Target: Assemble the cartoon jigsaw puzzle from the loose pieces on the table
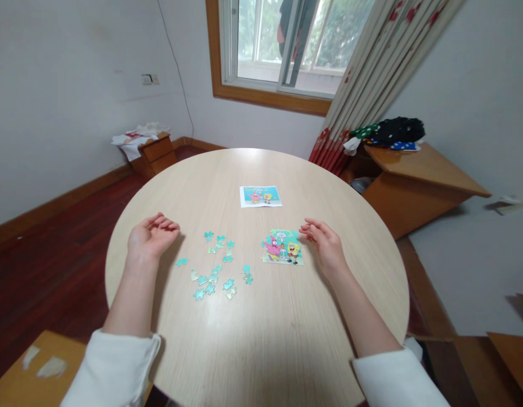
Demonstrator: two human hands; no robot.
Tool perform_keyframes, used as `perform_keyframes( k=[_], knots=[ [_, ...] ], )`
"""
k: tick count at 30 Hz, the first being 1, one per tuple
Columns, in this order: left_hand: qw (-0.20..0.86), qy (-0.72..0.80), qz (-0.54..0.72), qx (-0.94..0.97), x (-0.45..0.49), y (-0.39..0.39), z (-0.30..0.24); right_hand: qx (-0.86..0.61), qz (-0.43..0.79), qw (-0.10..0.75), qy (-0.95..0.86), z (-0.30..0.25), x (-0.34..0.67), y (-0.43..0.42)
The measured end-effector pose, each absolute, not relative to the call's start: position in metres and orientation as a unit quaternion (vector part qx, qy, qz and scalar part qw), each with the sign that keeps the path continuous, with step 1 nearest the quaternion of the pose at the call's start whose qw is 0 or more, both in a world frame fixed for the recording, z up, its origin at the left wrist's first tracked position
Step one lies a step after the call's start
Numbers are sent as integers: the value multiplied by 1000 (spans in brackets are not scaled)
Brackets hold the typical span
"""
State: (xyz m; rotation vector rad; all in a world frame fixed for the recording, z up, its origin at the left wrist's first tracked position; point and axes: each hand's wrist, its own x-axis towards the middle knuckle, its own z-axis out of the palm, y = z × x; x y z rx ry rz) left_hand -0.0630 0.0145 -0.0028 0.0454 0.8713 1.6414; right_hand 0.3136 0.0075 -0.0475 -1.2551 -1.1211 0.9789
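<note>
My left hand rests palm up over the left side of the round table, fingers loosely curled apart with nothing in them. My right hand hovers at the right edge of a partly joined jigsaw puzzle, its fingers stretched out and holding nothing; whether they touch it I cannot tell. The joined part shows a pink starfish, a pale squid and a yellow sponge figure. Several loose puzzle pieces, mostly turquoise, lie scattered between my left hand and the puzzle. Behind them lies a printed reference picture with the same figures.
The round table has a pale wood top. Beyond it are a window and a flowered curtain. A tilted wooden cabinet with cloths stands at right, and a small drawer unit at left.
</note>
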Motion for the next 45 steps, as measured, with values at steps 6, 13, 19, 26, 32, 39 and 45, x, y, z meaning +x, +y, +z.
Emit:
perform_keyframes(
  k=[6,13,19,26,32,39,45],
  knots=[
    [602,349,717,-34,-62,15,-3,-434,584,619,-297,-37,321,8],
    [599,338,723,-66,-62,14,-3,-349,674,649,-55,-27,321,6],
    [581,340,735,-84,-65,15,-6,-337,636,694,8,-26,321,6],
    [566,338,744,-107,-64,13,-3,-353,545,760,42,-36,334,7],
    [541,345,758,-117,-62,10,1,-362,521,773,19,-43,341,8],
    [475,361,792,-131,-63,7,0,-363,489,791,64,-34,340,5],
    [471,348,797,-144,-62,4,1,-374,459,802,75,-34,342,6]
  ],
)
